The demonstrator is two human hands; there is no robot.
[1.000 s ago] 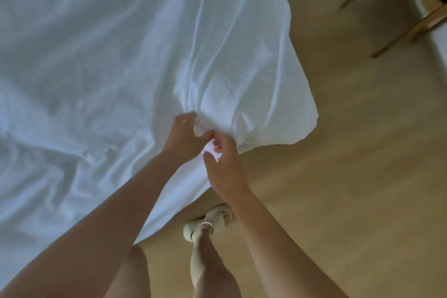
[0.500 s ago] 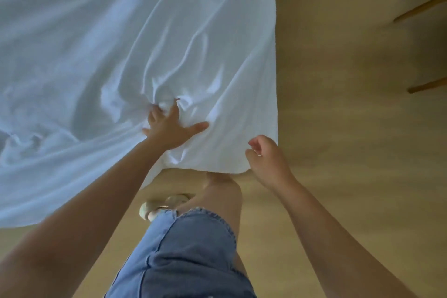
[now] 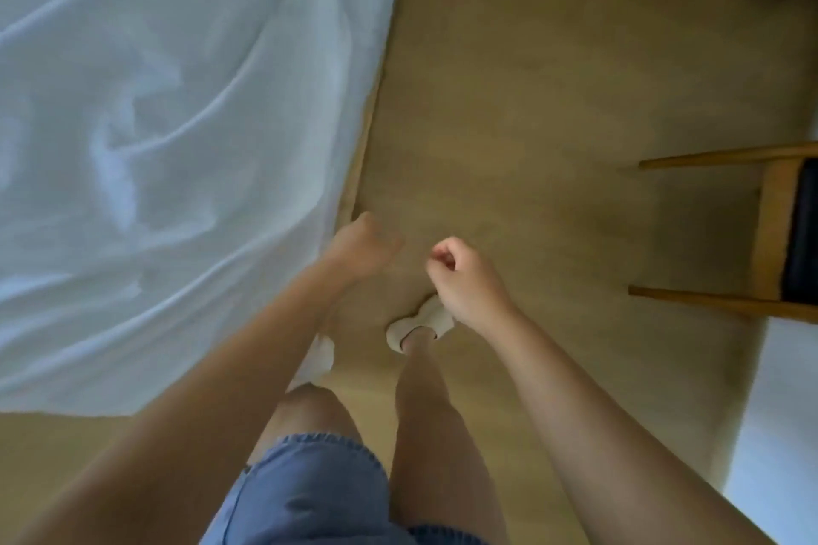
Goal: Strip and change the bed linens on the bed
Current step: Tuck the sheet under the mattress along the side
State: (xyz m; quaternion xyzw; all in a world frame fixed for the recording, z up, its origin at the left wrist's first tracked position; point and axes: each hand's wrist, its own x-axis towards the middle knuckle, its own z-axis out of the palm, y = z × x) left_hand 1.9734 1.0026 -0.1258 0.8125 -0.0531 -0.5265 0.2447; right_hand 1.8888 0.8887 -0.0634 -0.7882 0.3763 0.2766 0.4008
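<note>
From the head view, white sheet (image 3: pixel 155 124) spread over the bed at left, hanging toward the floor (image 3: pixel 531 102), left hand (image 3: pixel 363 246) curled just beside its edge, grip untellable through blur, right hand (image 3: pixel 464 279) clenched on nothing, apart from it.

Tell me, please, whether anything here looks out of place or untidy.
The white sheet is rumpled, with deep creases across it, and its loose edge hangs slanted toward the floor rather than tucked in. Nothing looks spilled or damaged.
</note>
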